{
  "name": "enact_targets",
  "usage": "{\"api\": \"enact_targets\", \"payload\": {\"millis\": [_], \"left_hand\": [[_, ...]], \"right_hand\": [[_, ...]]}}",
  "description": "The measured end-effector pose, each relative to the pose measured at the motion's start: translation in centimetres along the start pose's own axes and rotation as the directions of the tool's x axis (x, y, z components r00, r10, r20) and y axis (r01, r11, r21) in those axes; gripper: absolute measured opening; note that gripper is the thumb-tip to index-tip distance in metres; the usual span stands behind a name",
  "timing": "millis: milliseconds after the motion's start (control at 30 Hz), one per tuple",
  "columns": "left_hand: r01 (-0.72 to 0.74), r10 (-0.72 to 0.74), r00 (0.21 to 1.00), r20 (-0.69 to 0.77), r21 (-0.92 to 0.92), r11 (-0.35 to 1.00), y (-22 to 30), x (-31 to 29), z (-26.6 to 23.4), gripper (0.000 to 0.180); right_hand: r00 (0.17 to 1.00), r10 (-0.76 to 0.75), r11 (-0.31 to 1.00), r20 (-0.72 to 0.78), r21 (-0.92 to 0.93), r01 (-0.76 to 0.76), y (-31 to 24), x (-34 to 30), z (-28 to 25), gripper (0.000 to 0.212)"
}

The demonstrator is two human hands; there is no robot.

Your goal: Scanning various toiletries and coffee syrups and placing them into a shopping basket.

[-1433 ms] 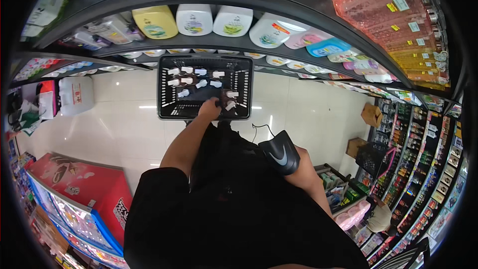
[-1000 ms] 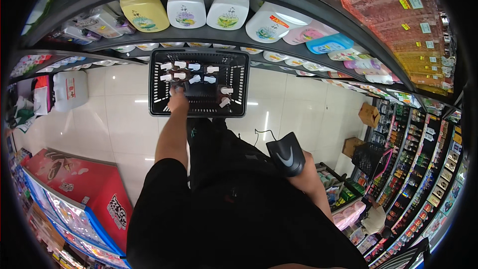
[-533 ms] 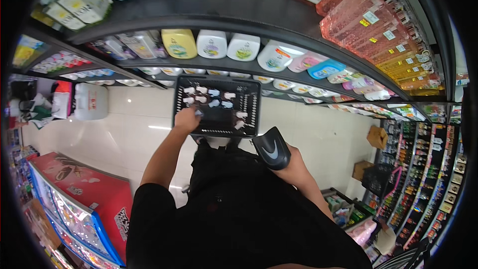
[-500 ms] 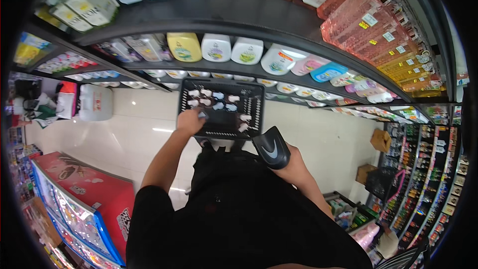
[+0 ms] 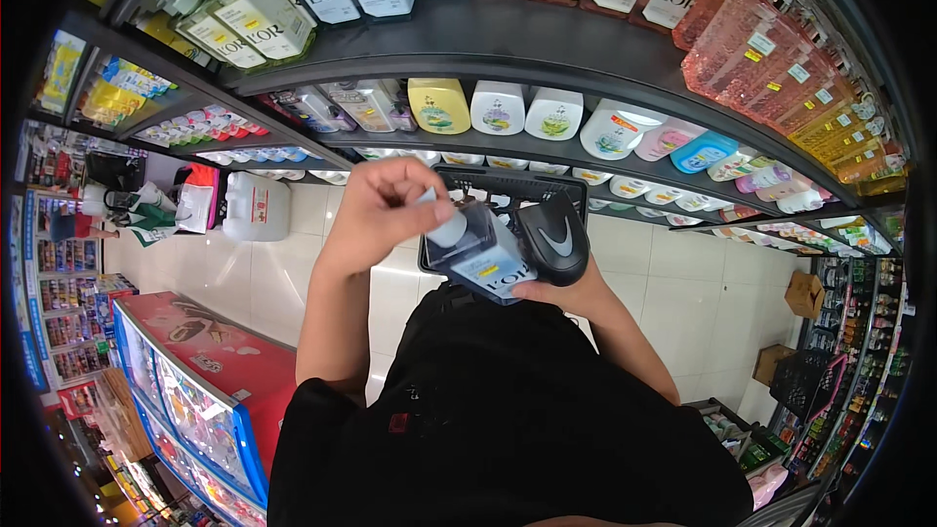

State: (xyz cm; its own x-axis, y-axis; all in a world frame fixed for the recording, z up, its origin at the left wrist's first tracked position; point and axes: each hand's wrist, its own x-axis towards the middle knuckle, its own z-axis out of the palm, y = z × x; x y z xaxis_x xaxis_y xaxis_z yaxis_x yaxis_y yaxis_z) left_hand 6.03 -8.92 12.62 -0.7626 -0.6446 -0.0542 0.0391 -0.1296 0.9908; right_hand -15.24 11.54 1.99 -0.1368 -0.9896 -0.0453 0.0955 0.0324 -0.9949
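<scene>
My left hand (image 5: 381, 210) grips the pale pump top of a clear pump bottle (image 5: 484, 252) with a blue label, held tilted in front of my body. My right hand (image 5: 574, 295) is closed around a black handheld scanner (image 5: 556, 244), whose head stands just right of the bottle. The right thumb lies at the bottle's lower end; whether it presses on it I cannot tell. Behind both is a black basket (image 5: 576, 189), its contents mostly hidden by the bottle, hand and scanner.
Ahead, a dark shelf (image 5: 468, 44) carries rows of pump bottles, with white and coloured bottles (image 5: 498, 107) below. On the left stand a white jug (image 5: 256, 207) and a red freezer (image 5: 210, 337) with a blue-edged glass top. At right, cardboard boxes (image 5: 804, 293) and a black basket (image 5: 802, 379) sit by another shelf.
My left hand has come up out of the basket with a pump bottle, toward the scanner. The view has shifted, so the shelves appear lower and further right.
</scene>
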Motion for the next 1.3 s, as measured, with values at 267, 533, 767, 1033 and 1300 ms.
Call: {"api": "enact_targets", "payload": {"millis": [267,533,767,1033,1300], "left_hand": [[0.076,-0.27,0.877,-0.398,-0.44,0.895,-8.3,-0.5,0.6,0.057],[0.22,-0.283,0.958,-0.039,-0.531,0.819,-13.9,-4.7,2.0,0.057],[0.191,-0.276,0.957,-0.093,-0.516,0.835,-13.0,-5.2,1.1,0.08],[0.093,-0.132,0.985,-0.108,-0.311,0.946,-12.6,-6.1,2.5,0.099],[0.185,-0.155,0.983,0.101,-0.522,0.833,-13.7,-6.5,4.6,0.098]], "right_hand": [[0.96,0.127,0.986,-0.251,0.139,-0.094,0.6,1.1,5.1,0.062],[0.924,0.163,0.951,-0.347,-0.195,-0.241,0.4,0.4,10.0,0.052],[0.914,0.169,0.96,-0.369,-0.15,-0.238,0.6,-0.5,11.6,0.057],[0.933,0.099,0.974,-0.345,-0.158,-0.161,0.3,-3.3,10.7,0.054],[0.954,0.041,0.955,-0.298,-0.27,-0.126,-1.8,-4.6,8.5,0.063]]}}
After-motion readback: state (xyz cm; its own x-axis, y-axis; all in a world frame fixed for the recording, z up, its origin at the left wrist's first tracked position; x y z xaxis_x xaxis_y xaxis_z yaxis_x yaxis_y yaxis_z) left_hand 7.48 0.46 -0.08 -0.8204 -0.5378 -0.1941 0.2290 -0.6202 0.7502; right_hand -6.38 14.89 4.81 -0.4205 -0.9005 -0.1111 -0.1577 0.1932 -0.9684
